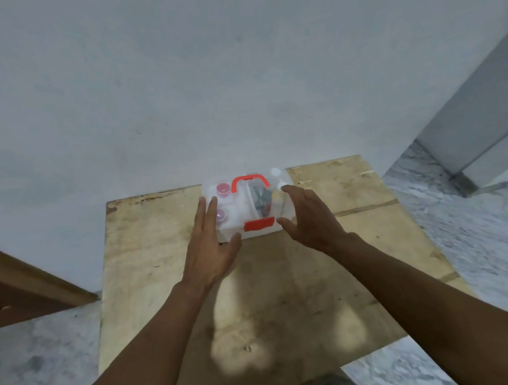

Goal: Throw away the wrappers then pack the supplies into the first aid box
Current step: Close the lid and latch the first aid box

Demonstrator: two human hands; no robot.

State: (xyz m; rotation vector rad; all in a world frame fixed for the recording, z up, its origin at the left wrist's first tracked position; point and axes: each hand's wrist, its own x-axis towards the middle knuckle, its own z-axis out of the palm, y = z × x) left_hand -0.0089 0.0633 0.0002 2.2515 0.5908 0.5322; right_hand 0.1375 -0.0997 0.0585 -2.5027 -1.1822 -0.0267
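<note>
In the head view, which is the only one we have, the first aid box (238,212) stands on the wooden table (151,261), at its far edge close to the pale wall (184,93). Its clear lid (241,200) lies down over the box, with the red handle (250,181) flat on top and the red latch (259,224) at the front wall. Whether the latch is pressed home we cannot tell, because the picture is soft. Through the lid we see supplies inside: two pink caps (223,188) on the left part, a dark tool (262,202) in the middle, and something white like a bottle (278,198) on the right part. The left hand (211,246) is at the left side of the box, its fingers (207,213) straight and together along the wall, touching it or just beside it, and it holds nothing. The right hand (309,219) is at the right side, its fingers (295,192) spread and only gently bent, with the thumb near the latch; it also holds nothing. We find no wrapper and no loose supply outside the box in this view, so we judge that the wrappers are thrown away and the packing is done. What is left, in our opinion, is very little: perhaps to check the latch and to take the hands away.
</note>
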